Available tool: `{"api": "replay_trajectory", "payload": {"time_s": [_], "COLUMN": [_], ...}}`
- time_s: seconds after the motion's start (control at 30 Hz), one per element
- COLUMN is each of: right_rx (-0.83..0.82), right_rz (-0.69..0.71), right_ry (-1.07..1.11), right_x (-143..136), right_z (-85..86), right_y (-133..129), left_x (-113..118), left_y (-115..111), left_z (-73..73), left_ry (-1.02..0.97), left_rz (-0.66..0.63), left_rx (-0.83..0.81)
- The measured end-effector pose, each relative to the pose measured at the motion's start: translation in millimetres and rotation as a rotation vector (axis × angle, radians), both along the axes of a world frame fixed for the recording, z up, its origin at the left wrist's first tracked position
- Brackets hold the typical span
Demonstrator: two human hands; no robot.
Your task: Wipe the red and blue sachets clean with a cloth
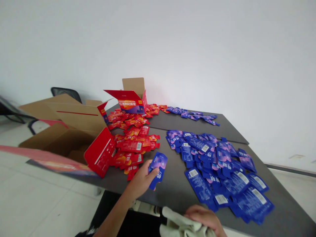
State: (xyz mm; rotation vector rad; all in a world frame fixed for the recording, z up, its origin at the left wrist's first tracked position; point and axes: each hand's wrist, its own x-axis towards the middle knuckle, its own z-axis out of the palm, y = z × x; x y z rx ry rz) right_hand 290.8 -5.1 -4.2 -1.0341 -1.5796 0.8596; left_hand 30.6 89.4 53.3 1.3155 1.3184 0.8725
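Note:
My left hand (142, 181) is closed round a blue sachet (159, 164), its thumb on the printed front, over the table's near edge. Down at the bottom of the view, my right hand (203, 218) is closed on a pale grey-green cloth (180, 223), below the table edge. A large pile of blue sachets (222, 161) spreads over the right of the grey table (170, 184). To the left of the held sachet lies a pile of red sachets (130, 144).
An open red carton (101, 153) stands at the left edge with its flaps spread. Farther back is a smaller open red box (130, 103). More blue sachets (192, 114) lie along the back. Dark chairs (66, 93) stand at the far left.

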Motion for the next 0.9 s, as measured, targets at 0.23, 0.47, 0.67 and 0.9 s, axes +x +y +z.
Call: {"api": "replay_trajectory", "payload": {"time_s": [0.23,0.47,0.67,0.9], "right_rx": [-0.09,-0.153,-0.086,-0.058], "right_rz": [0.267,0.013,-0.14,-0.3], "right_ry": [-0.053,-0.077,-0.048,-0.044], "right_x": [22.6,14.2,5.2,5.7], "right_z": [14.2,29.3,28.7,15.5], "right_y": [8.9,-9.3,-7.0,-6.9], "left_x": [-4.1,0.5,10.6,9.4], "left_y": [-24.3,-60.4,-100.7,-93.7], "left_z": [-20.3,-25.4,-35.8,-52.6], "left_ry": [0.368,0.616,0.72,0.749], "left_rz": [-0.048,-0.089,-0.207,-0.256], "left_rx": [0.095,0.473,0.713,0.775]}}
